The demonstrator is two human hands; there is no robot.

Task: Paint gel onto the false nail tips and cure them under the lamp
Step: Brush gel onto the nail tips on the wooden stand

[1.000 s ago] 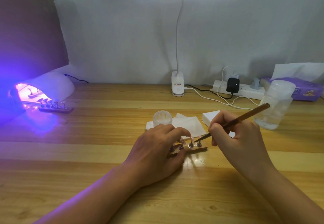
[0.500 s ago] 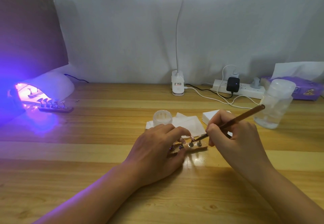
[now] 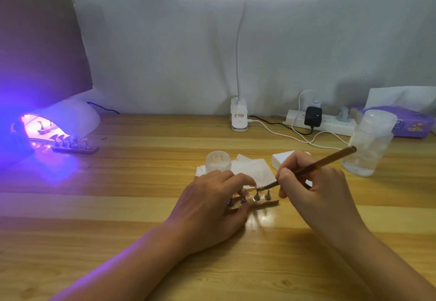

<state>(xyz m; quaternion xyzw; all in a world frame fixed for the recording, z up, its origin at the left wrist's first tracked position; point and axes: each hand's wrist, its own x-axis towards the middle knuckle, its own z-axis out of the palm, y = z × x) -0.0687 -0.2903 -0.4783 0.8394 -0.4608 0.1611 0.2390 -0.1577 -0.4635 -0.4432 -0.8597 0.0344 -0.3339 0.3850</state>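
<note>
Wooden holder (image 3: 266,203) of nail tips (image 3: 257,190) sits at desk (image 3: 141,183) centre, left hand (image 3: 207,208) pinching it with curled fingers, right hand (image 3: 316,192) fingers gripping brush (image 3: 313,164), bristles on one tip; lamp (image 3: 63,121) glows at 10 o'clock.

person | left grip (image 3: 207,208): bare | left forearm (image 3: 132,265): bare from the wrist to the frame edge | right grip (image 3: 316,194): bare, knuckles showing | right forearm (image 3: 377,260): bare from the wrist to the frame edge
</note>
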